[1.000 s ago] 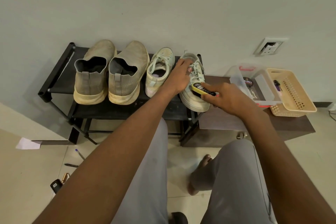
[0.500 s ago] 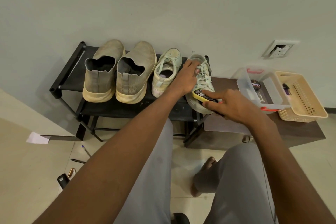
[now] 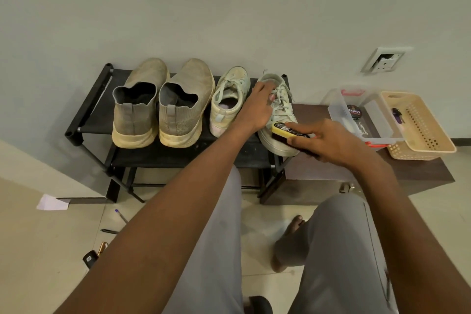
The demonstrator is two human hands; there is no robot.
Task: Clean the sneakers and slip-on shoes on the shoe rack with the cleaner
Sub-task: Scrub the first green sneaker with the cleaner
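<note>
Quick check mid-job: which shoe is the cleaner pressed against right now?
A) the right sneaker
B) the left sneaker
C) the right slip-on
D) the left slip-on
A: the right hand holds the cleaner against the side of the right sneaker, at the right end of the rack, while the left hand steadies that sneaker at its laces.

Beige basket (image 3: 423, 130), wall socket (image 3: 384, 60)

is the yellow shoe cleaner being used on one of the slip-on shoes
No, the right hand holds the yellow shoe cleaner against the rightmost sneaker, which the left hand steadies.
</note>
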